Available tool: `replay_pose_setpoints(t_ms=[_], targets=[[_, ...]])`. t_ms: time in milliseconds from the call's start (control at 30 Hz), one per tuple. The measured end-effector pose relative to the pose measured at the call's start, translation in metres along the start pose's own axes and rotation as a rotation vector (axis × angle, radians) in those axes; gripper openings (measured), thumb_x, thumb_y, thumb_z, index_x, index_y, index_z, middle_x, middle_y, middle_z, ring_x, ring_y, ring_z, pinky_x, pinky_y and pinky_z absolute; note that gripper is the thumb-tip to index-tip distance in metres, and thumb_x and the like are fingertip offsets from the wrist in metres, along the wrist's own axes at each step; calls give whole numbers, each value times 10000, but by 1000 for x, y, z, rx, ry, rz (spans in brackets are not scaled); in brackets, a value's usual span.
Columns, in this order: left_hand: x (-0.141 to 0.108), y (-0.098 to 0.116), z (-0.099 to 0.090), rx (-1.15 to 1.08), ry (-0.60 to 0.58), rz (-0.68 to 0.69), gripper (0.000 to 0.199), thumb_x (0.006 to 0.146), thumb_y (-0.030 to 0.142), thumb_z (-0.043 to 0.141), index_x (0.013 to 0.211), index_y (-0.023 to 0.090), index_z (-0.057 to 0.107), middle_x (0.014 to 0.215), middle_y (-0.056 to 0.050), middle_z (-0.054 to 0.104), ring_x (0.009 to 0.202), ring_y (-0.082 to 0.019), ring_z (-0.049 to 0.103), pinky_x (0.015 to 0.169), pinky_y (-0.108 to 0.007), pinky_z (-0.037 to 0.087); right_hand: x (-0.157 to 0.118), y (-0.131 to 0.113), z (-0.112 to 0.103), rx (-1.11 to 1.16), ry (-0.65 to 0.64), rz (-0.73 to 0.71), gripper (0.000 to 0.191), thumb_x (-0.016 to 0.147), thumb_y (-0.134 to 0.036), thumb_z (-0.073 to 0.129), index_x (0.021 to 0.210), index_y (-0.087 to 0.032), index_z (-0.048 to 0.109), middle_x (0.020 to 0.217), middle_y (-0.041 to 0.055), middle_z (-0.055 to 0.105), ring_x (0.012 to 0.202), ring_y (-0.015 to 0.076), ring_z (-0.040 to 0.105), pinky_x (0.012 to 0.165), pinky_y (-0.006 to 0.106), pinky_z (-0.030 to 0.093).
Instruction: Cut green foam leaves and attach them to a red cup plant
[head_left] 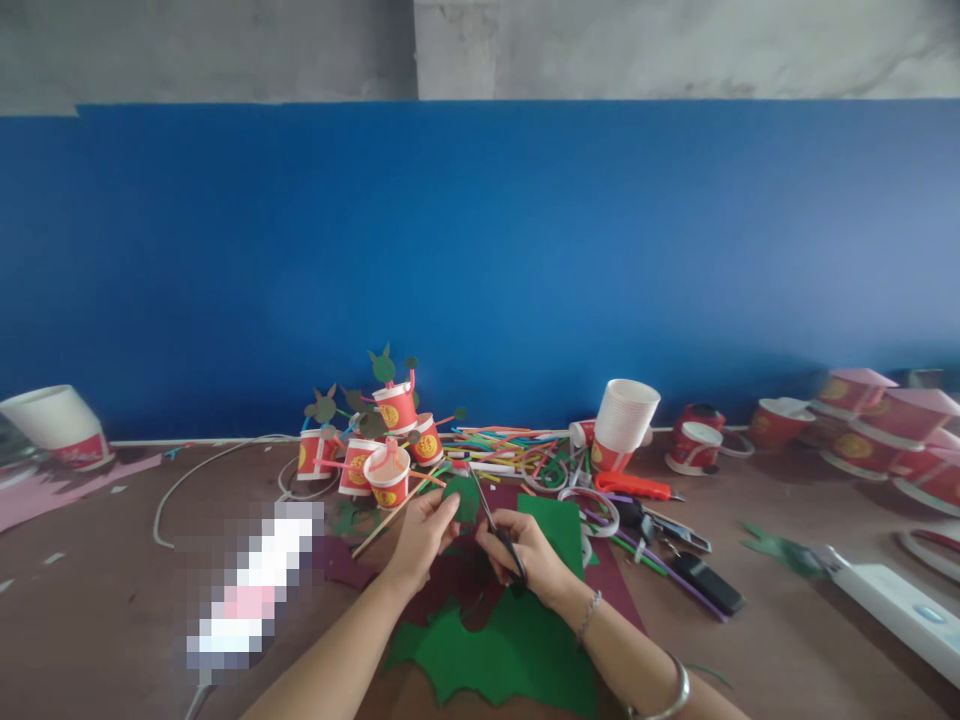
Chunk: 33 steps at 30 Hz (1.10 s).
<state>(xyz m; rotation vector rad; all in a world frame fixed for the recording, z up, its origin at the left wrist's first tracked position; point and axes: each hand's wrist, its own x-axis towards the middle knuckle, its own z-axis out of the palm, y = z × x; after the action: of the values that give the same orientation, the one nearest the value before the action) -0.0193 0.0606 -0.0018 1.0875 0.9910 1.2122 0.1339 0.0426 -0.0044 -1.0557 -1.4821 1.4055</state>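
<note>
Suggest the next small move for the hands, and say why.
Perhaps turn the green paper piece slightly with the left hand: that hand pinches its edge, and the scissors in the right hand have their blades close beside it.

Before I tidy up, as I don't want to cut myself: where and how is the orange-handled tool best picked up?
Probably pinch the orange-handled tool across its thick middle, from above: it lies flat, with its narrow grey end pointing right, away from that grip. The paper cup stack stands close behind its left end, crowding that side.
</note>
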Motion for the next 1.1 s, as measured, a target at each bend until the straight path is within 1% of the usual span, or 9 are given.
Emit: replay_pose_setpoints(t_ms=[167,300,433,567,667,800,967,1100], targets=[[2,-3,-1,-8,25,10,390,667,508,656,613,158,491,432,73,436,353,-19,306,344,-137,177,1,1,0,3,-3,-4,295,686,-423,656,649,-168,512,372,-79,456,295,50,369,317,165,261],[3,-5,-2,-31,33,24,393,684,513,644,616,160,485,429,82,403,354,-19,292,343,-136,170,0,0,0,-1,-3,6,293,681,-419,656,642,-165,516,367,-77,454,296,50,369,320,165,258],[4,-5,-4,-28,36,-10,390,661,516,664,643,158,508,463,81,400,386,-26,353,364,-124,199,0,2,0,8,-13,13,311,684,-444,651,667,-157,531,377,-69,475,308,53,390,330,164,275],[4,-5,-6,10,3,-44,372,660,502,670,666,154,537,498,69,442,396,-22,354,383,-126,222,0,3,0,21,-17,35,349,677,-482,653,725,-153,548,402,-60,503,328,59,411,339,164,291],[5,-6,-6,14,-6,-42,380,658,511,665,663,152,541,513,62,462,393,-20,343,384,-131,225,0,2,0,16,-20,19,358,684,-495,648,689,-157,530,401,-59,496,326,55,398,338,166,289],[5,-6,-6,4,-6,-27,383,654,513,667,666,149,547,488,69,433,388,-22,337,378,-129,212,0,1,0,-4,-22,5,353,689,-491,647,661,-163,517,392,-66,478,312,52,380,331,167,276],[4,-5,-5,-18,37,-34,370,655,496,676,668,149,546,498,79,399,406,-21,355,390,-121,239,0,0,0,-14,-25,0,343,687,-480,648,649,-168,511,377,-75,458,304,53,376,327,167,280],[2,-2,-2,-44,79,-31,396,622,506,696,641,153,517,503,92,347,412,-20,359,397,-119,250,0,-1,1,-25,-24,2,342,679,-476,653,645,-168,508,373,-77,457,300,52,376,325,166,275]])
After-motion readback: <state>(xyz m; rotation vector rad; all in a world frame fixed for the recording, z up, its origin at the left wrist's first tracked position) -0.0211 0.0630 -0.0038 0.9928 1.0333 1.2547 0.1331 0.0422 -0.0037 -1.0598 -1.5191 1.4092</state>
